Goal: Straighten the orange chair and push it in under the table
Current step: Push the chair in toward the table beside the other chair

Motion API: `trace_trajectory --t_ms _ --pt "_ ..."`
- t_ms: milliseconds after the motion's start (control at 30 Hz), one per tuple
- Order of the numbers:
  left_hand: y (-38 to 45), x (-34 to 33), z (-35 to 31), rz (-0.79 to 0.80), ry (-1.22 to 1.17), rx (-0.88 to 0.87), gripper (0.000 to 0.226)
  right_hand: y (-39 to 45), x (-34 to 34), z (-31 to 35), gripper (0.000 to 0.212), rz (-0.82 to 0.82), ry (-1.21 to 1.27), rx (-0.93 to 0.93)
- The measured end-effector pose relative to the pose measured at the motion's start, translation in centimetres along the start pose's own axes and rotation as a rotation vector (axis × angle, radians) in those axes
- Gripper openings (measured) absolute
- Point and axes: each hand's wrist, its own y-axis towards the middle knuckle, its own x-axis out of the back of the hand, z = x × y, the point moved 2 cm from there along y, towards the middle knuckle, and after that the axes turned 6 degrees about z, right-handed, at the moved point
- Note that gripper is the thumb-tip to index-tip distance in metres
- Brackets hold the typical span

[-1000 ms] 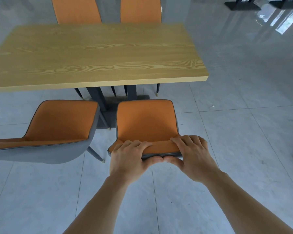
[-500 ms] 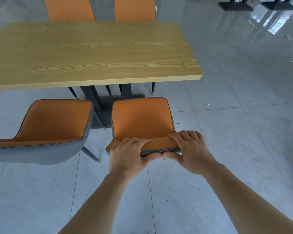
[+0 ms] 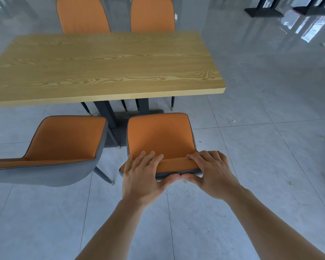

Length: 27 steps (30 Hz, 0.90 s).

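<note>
Both hands on the top edge of the orange chair point(image 3: 160, 138) backrest. Left hand point(image 3: 141, 177) clamps the left part of the rim: fingers point(image 3: 148, 159) draped over the orange front face, thumb hooked under the grey back shell. Right hand point(image 3: 212, 171) same grip on the right part, fingers over the front, thumb underneath; the two thumb tips nearly meet at the middle of the rim. Both forearms reach in from the bottom of the view. The chair stands on the grey tiled floor point(image 3: 261, 156), seat facing the tabletop point(image 3: 105, 66), roughly square to its near edge, near its right end. It's not under yet: the seat's front edge sits just short of the tabletop's edge, right by the dark pedestal base point(image 3: 118, 117). One gold-tipped rear leg shows just below the thumbs. A second orange chair point(image 3: 60, 143) with a grey shell sits to the left, angled and pulled out, apart from the gripped one. Two more orange chairs point(image 3: 83, 15) on the far side show only their backrests above the tabletop, with their thin dark legs visible beneath it. Black table bases point(image 3: 264, 11) sit on the floor at top right.
</note>
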Motion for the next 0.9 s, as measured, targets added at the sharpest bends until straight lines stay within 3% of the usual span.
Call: trace_trajectory --t_ms 167,300,900 --pt "-0.1 0.2 -0.3 -0.032 0.004 0.047 0.090 0.2 -0.1 -0.1 0.094 -0.019 0.024 0.022" --pt "0.1 0.5 -0.5 0.030 0.006 0.087 0.092 0.3 0.1 -0.1 0.096 0.018 0.012 0.013" --pt "0.7 1.0 0.1 0.124 0.063 0.066 0.090 0.4 0.2 0.4 0.091 0.020 -0.050 -0.003"
